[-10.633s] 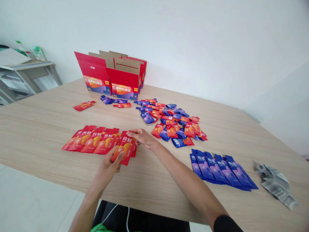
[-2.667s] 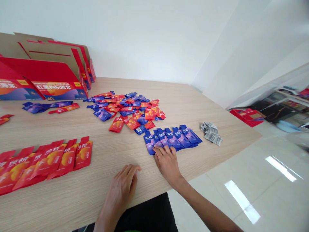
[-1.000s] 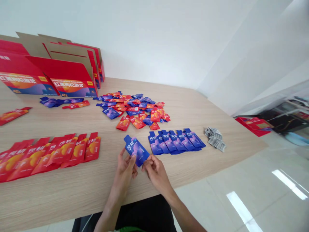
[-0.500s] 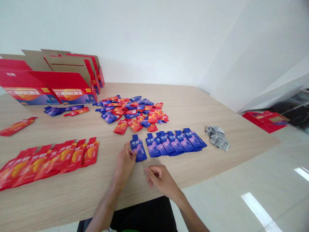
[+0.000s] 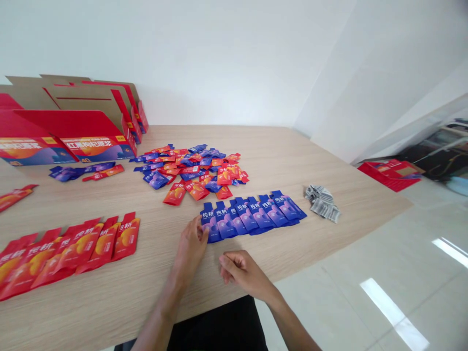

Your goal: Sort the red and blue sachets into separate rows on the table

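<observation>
End blue pouch (image 5: 211,231): now up against its neighbour at the left end of the blue row (image 5: 258,217), making the row one pouch longer
Left hand (image 5: 192,241): fingers partly bent, thumb and fingertips at that pouch's left edge; whether they pinch it, I cannot tell
Right hand (image 5: 243,270): loosely curled below the blue row, nothing seen in it, palm hidden
Versus half a second ago: the strip of table (image 5: 274,161) between pouch and row is gone; the right hand looks much the same
Red row (image 5: 80,243): overlapping, left of both hands
</observation>
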Demonstrator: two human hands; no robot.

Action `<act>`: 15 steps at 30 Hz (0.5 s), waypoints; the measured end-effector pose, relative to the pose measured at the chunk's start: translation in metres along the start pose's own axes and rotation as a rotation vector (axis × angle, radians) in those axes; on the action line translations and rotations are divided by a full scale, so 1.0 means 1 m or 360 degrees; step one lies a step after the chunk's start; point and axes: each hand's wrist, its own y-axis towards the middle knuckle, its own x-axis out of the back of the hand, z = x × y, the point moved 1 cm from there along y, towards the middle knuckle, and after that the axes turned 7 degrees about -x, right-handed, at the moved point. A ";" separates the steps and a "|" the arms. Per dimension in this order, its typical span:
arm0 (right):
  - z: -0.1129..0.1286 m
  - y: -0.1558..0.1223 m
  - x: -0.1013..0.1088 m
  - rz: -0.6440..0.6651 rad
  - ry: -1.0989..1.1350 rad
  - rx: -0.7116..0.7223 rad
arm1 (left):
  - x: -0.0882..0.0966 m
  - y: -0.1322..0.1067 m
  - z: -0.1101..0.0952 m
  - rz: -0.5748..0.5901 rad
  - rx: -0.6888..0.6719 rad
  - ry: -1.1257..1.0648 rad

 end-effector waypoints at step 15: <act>0.108 0.155 0.064 -0.0722 -0.1806 0.0205 | 0.003 -0.033 -0.004 -0.0213 -0.0182 -0.0116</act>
